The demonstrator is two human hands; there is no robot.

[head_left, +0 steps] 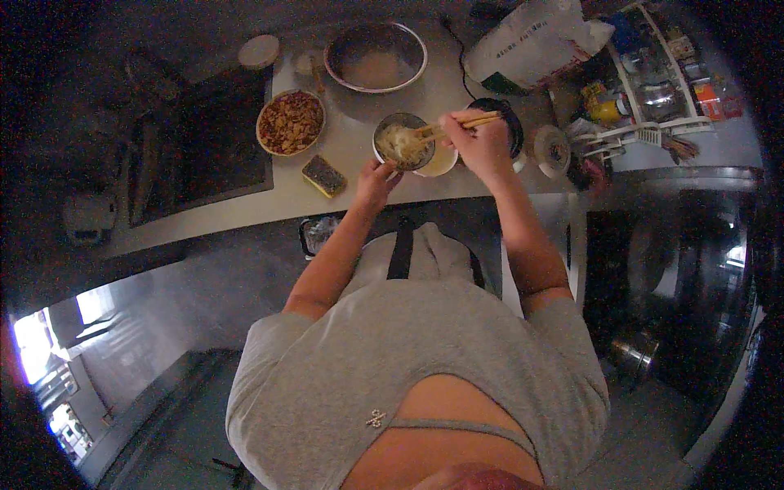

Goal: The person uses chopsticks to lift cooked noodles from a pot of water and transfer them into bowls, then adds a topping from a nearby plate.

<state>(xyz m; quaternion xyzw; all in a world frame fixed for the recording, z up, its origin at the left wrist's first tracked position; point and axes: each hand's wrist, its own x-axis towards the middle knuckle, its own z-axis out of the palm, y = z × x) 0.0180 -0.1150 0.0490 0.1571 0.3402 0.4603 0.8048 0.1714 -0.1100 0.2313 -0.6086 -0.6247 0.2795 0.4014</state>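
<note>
My left hand (376,184) grips the near rim of a small metal bowl (392,119), tilted over the counter. Inside it lies a pale, wet, stringy mass (401,144), too blurred to name. My right hand (481,141) holds a pair of wooden chopsticks (484,120), their tips down in that mass. Partly hidden behind the metal bowl, a white bowl (452,166) with pale yellowish contents stands on the counter. A black round object (513,125) shows behind my right hand.
On the counter (343,138) stand a bowl of brown crumbly food (291,122), a sponge (324,176) and a large metal basin (375,61). A dark sink or hob area (214,135) lies left. At the right are a big white sack (530,46), a lid (552,150) and a white rack (649,131).
</note>
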